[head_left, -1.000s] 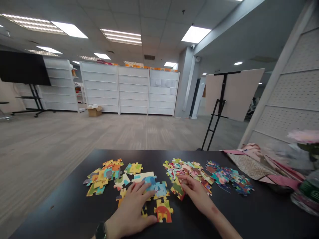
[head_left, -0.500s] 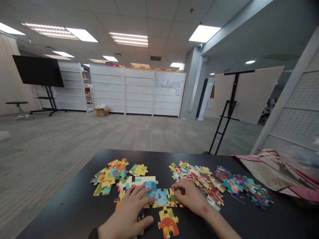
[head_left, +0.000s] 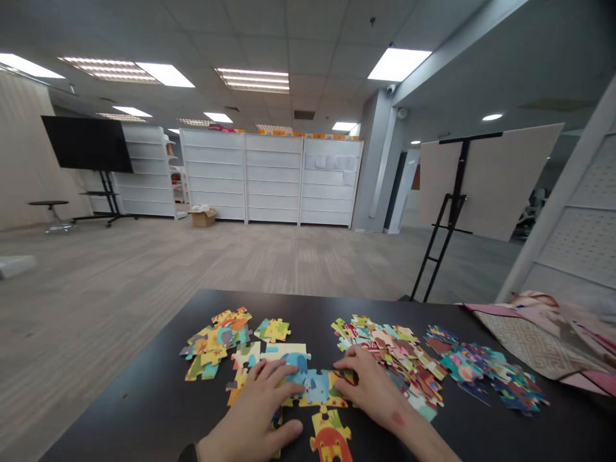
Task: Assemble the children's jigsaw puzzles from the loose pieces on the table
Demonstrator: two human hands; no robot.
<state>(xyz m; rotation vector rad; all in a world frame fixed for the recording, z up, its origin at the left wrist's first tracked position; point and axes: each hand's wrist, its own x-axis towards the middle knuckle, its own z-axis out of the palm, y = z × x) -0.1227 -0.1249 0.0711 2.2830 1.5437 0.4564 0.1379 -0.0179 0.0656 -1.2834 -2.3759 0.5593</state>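
Observation:
Joined jigsaw pieces, with a blue elephant picture, lie in the middle of the black table. My left hand rests flat over their left part with fingers spread, hiding several pieces. At the right edge, my right hand has its thumb and bent fingers around a yellow-green puzzle piece lying against the blue one. Just below is a puzzle piece with an orange-red animal face, partly cut off by the frame's bottom.
Loose yellow and orange pieces lie at left, beside a small yellow-green group. To the right are a mixed pile and a dark blue-teal pile. A pink-edged patterned bag sits at the table's right edge.
The whole view has shifted slightly, with everything a little farther right. My right thumb and forefinger have moved slightly at the yellow-green piece; my left hand stays over the puzzle.

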